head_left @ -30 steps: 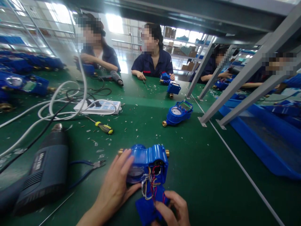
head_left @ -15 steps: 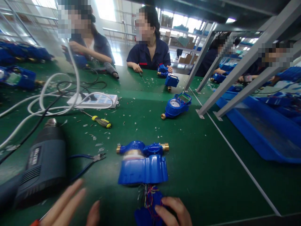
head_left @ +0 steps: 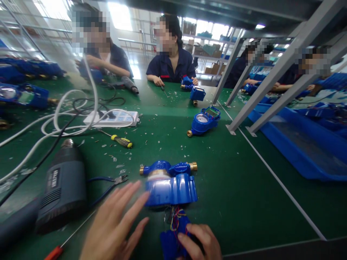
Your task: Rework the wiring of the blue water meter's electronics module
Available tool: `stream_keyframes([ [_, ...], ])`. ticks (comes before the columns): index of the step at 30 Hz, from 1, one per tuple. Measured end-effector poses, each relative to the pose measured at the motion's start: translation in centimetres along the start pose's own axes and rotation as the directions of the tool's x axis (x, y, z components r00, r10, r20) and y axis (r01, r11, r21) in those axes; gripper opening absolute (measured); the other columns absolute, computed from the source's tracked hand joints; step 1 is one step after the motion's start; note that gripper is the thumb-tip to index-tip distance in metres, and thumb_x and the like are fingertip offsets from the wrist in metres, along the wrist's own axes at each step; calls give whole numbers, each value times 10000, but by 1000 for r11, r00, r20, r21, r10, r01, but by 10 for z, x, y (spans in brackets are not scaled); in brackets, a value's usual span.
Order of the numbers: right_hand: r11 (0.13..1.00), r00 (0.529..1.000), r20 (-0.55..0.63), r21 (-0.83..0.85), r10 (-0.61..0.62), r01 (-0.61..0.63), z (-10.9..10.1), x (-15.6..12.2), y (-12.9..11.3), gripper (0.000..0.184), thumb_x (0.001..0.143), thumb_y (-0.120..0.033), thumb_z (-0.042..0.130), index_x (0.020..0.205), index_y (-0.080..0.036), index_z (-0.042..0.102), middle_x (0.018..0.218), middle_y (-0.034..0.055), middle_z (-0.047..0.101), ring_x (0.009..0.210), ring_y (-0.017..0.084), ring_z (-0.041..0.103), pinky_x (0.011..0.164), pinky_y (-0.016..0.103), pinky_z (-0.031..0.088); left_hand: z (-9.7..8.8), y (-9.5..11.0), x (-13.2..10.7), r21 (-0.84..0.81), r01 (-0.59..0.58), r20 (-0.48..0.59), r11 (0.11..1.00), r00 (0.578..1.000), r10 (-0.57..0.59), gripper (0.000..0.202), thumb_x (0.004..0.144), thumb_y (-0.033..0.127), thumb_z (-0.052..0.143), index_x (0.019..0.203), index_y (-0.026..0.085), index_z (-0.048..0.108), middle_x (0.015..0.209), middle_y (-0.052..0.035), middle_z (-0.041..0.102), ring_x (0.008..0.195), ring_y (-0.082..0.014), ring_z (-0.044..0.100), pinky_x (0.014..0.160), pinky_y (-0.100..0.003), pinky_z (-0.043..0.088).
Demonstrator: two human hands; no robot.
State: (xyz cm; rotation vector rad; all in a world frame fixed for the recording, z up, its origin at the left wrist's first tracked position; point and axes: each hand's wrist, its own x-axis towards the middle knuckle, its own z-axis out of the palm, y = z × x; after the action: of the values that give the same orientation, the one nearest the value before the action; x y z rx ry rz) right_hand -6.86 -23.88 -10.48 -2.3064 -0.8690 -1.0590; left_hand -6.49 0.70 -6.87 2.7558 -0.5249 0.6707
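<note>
A blue water meter [head_left: 171, 189] with brass threaded ends lies in front of me. Thin coloured wires [head_left: 177, 215] run from its near side to a small blue plastic part [head_left: 169, 242]. My right hand [head_left: 202, 241] has its fingers curled on that part and the wires; some fingertips are hidden. My left hand [head_left: 116, 220], slightly blurred, is open with fingers spread, beside the meter's left edge; whether it touches is unclear. Left of it lies a screwdriver with an orange handle [head_left: 55, 251]. Blue-handled cutting pliers [head_left: 108, 184] lie just beyond the left hand.
A heat gun [head_left: 63, 187] occupies the left. Behind it are a yellow-black screwdriver [head_left: 121, 141], a power strip [head_left: 114, 118] and looped white cable. Another meter [head_left: 204, 121] stands further off. Metal legs [head_left: 260, 86] and a blue tray [head_left: 292, 151] are right. Several co-workers sit around.
My left hand has moved right and forward, from near the heat gun to beside the meter. The orange-handled screwdriver now shows more fully. My right hand stays on the wired blue part.
</note>
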Motion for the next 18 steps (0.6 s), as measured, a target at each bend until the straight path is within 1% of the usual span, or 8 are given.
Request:
stream_keyframes([
  [2,1000,998,-63,-3,25,-25,2,-2,0,255,894,-306,421,828,-207,646,800,44,609,632,135,616,541,247,518,10,8,26,32,-105,131,994,986,100,619,784,248,555,1354,255,314,1440,-99,302,1298,-333,298,993,-522,372],
  [4,998,985,-161,-9,63,-65,7,-5,0,260,894,-286,407,815,-205,640,800,50,602,627,142,604,524,260,500,23,11,44,-7,-115,216,993,970,114,633,802,247,514,1379,216,257,1450,-108,284,1323,-314,259,1013,-509,363],
  [5,998,982,-176,-14,66,-69,8,-7,2,259,895,-285,406,815,-205,638,806,52,603,632,145,602,524,263,496,29,11,49,-29,-103,228,994,968,107,637,811,249,500,1387,198,234,1443,-113,298,1323,-297,264,1024,-490,361],
  [7,997,991,-118,-36,60,-65,9,-7,6,250,897,-305,423,830,-197,638,834,61,613,666,151,606,554,265,502,41,13,53,-53,-52,195,997,979,61,639,821,267,492,1391,176,217,1414,-121,340,1306,-270,299,1039,-456,354],
  [9,996,998,-26,-61,60,-61,6,-4,15,239,892,-323,449,878,-179,639,893,80,624,733,164,614,609,275,512,52,18,53,-39,23,110,999,994,-19,637,818,305,507,1383,174,242,1370,-122,384,1271,-264,344,1035,-440,358],
  [13,993,987,122,-63,104,-97,3,3,35,235,868,-274,504,1034,-147,611,1030,128,610,868,208,607,702,327,516,68,34,62,22,168,19,985,985,-169,650,809,358,528,1372,157,271,1310,-137,416,1213,-282,388,997,-429,388],
  [16,994,976,187,-46,109,-102,5,7,45,276,855,-259,529,1096,-136,586,1067,148,603,912,228,600,728,352,518,65,37,65,63,188,50,980,980,-191,667,810,375,522,1382,165,251,1330,-142,389,1205,-305,391,977,-456,394],
  [18,995,979,179,-39,94,-89,7,8,48,273,862,-265,516,1089,-133,591,1044,150,615,894,228,607,713,350,520,51,26,54,54,163,54,985,985,-166,679,804,372,532,1387,183,238,1361,-131,360,1209,-299,396,983,-450,392],
])
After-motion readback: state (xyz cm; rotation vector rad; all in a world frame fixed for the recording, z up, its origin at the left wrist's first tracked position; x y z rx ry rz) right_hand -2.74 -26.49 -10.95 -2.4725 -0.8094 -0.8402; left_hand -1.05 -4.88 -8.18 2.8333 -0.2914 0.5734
